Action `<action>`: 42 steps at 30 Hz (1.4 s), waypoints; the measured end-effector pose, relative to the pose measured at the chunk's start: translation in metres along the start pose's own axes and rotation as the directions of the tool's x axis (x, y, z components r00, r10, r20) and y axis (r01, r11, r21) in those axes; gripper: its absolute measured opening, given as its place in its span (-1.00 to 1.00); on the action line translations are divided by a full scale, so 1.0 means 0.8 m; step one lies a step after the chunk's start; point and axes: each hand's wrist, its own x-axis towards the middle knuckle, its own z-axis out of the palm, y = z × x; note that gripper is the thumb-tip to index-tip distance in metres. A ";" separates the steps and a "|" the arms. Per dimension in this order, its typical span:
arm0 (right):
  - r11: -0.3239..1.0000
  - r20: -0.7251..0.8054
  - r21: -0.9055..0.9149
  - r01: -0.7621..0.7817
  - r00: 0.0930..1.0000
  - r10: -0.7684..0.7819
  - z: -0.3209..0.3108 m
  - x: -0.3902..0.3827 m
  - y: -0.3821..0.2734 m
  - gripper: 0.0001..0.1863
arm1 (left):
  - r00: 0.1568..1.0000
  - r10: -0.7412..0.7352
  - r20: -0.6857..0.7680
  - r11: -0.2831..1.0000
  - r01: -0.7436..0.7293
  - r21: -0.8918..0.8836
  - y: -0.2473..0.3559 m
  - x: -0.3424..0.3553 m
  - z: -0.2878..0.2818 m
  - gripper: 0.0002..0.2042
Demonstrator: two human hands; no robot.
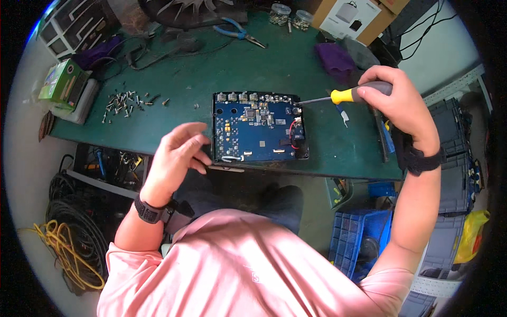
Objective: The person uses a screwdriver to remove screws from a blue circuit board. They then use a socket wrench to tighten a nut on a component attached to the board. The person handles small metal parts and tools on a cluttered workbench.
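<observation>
Closest to me, my left hand (177, 156) is hovering at the near left corner of the circuit board (257, 129), fingers loosely curled and spread, nothing held in them. Can't tell if the fingertips are actually touching the board's black tray or just sitting right beside it.

The board itself is blue, sits in a shallow black housing, and lies flat near the front edge of the green desk (179, 105), pretty much dead centre in front of me. There's a row of connectors along its far edge and a red wire looping near its right side.

My right hand (398, 108) is out to the right of the board, grip wrapped tight around the screwdriver (343, 96), the one with the yellow and grey handle. The shaft points left and its tip lands on the far right corner of the board.

Further out on the left, a scatter of loose screws (124, 103) on the desk, with a green box (63, 82) beyond them at the edge. Way at the back: blue-handled pliers (237, 31), two small clear jars (290, 16), a purple cloth (335, 59) and a cardboard box (354, 18).
</observation>
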 end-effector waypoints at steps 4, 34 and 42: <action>0.999 -0.023 -0.011 0.042 0.999 -0.043 0.001 -0.006 0.003 -0.73 | 0.995 -0.087 0.058 0.996 0.087 -0.004 -0.007 -0.013 0.001 -0.62; 0.911 -0.165 0.170 0.376 0.922 -0.350 0.059 -0.095 -0.063 -0.72 | 0.993 0.049 -0.106 0.956 -0.077 -0.283 -0.037 -0.013 0.077 -0.65; 0.927 -0.072 0.185 0.326 0.945 -0.318 0.064 -0.087 -0.072 -0.72 | 0.994 0.082 -0.078 0.958 -0.100 -0.270 -0.049 -0.012 0.074 -0.63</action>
